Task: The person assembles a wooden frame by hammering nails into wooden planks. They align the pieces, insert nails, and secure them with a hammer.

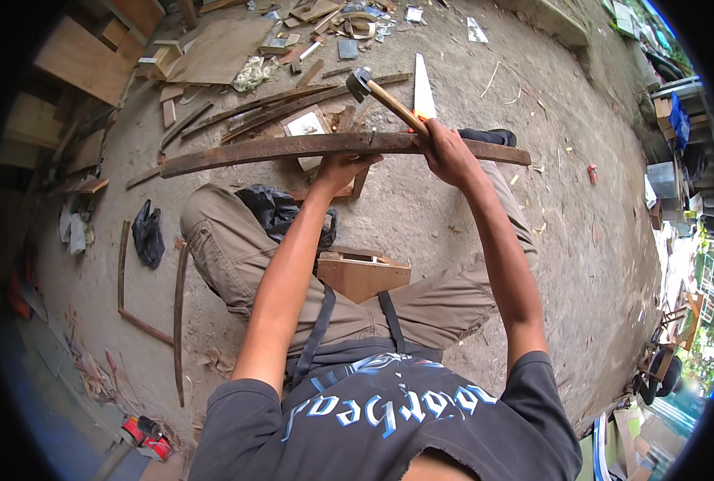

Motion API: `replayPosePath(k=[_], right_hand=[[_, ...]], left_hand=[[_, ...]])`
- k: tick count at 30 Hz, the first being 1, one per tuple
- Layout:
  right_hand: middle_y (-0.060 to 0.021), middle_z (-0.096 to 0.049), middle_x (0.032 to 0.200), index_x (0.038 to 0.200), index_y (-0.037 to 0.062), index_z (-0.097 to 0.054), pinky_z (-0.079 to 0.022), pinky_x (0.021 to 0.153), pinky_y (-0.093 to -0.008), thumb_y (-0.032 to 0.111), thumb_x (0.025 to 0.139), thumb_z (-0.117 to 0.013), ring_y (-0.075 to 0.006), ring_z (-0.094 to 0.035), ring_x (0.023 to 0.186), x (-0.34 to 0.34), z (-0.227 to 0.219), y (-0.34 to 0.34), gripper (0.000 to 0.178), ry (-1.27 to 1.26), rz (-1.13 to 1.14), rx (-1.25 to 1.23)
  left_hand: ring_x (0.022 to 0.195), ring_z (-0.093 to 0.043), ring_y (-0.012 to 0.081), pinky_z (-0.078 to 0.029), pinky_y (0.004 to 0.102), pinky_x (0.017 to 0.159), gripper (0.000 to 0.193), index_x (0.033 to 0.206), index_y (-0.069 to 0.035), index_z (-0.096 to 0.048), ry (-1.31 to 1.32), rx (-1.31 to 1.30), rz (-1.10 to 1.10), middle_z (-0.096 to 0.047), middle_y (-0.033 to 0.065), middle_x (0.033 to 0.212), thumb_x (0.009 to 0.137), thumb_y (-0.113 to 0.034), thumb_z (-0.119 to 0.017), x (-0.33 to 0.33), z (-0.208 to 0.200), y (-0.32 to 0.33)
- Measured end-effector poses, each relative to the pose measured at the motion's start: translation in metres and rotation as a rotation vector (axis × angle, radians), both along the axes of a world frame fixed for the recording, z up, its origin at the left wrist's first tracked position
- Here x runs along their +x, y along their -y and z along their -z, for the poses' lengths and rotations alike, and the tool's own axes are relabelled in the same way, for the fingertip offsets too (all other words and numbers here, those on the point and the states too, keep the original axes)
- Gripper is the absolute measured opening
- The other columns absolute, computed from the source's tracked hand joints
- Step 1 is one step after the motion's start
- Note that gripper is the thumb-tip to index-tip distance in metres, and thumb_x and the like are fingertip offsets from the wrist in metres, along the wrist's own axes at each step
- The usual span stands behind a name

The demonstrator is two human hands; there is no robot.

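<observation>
A long dark brown wooden strip lies crosswise before me, above my legs. My left hand is closed at its near edge around the middle, with most fingers hidden beneath the wood. My right hand grips the wooden handle of a hammer, and it touches or overlaps the strip. The dark metal hammer head points up and left, beyond the strip. Just past my right hand lies a handsaw with a pale blade, its orange handle partly hidden. A nail-like piece stands up from the strip between my hands.
A small wooden box sits between my legs. Black plastic bags lie by my left knee. More wooden strips and a plywood sheet are on the ground beyond. A red power tool lies at lower left.
</observation>
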State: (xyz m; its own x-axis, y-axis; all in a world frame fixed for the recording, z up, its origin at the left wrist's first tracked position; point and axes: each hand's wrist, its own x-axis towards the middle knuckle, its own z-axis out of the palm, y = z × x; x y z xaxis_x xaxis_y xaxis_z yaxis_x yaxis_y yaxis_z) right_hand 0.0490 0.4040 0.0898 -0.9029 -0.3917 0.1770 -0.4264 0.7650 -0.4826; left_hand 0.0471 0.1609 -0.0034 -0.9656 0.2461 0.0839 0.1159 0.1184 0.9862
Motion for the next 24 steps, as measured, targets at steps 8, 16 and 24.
replayPosePath(k=[8,16,24], right_hand=[[-0.022,-0.058,0.084,0.094,0.0019,-0.045,-0.041,0.073,-0.0491,0.023,0.098,-0.057,-0.0436,-0.056,0.083,-0.004,0.0,0.0,0.024,0.058,0.001,-0.004],[-0.0218,-0.058,0.085,0.093,0.0017,-0.045,-0.041,0.072,-0.0495,0.022,0.098,-0.057,-0.0437,-0.055,0.082,-0.002,0.0,0.001,0.024,0.016,-0.013,-0.023],[-0.021,-0.058,0.085,0.093,0.0017,-0.046,-0.041,0.073,-0.0482,0.021,0.097,-0.057,-0.0424,-0.056,0.084,0.0,0.0,0.001,0.023,0.072,0.033,-0.01]], left_hand=[[0.085,-0.067,0.0168,-0.052,0.0341,0.076,0.033,0.1,-0.004,-0.073,-0.148,0.088,-0.031,-0.073,0.0064,0.093,0.08,-0.027,-0.083,0.0,0.017,-0.005],[0.083,-0.067,0.019,-0.051,0.0335,0.075,0.028,0.098,-0.008,-0.074,-0.245,-0.001,-0.054,-0.073,0.0053,0.089,0.077,-0.023,-0.085,0.001,0.018,-0.004],[0.089,-0.067,0.0192,-0.05,0.0344,0.078,0.024,0.096,-0.005,-0.074,-0.133,0.071,-0.05,-0.073,0.0063,0.091,0.081,-0.022,-0.082,0.004,0.01,-0.007]])
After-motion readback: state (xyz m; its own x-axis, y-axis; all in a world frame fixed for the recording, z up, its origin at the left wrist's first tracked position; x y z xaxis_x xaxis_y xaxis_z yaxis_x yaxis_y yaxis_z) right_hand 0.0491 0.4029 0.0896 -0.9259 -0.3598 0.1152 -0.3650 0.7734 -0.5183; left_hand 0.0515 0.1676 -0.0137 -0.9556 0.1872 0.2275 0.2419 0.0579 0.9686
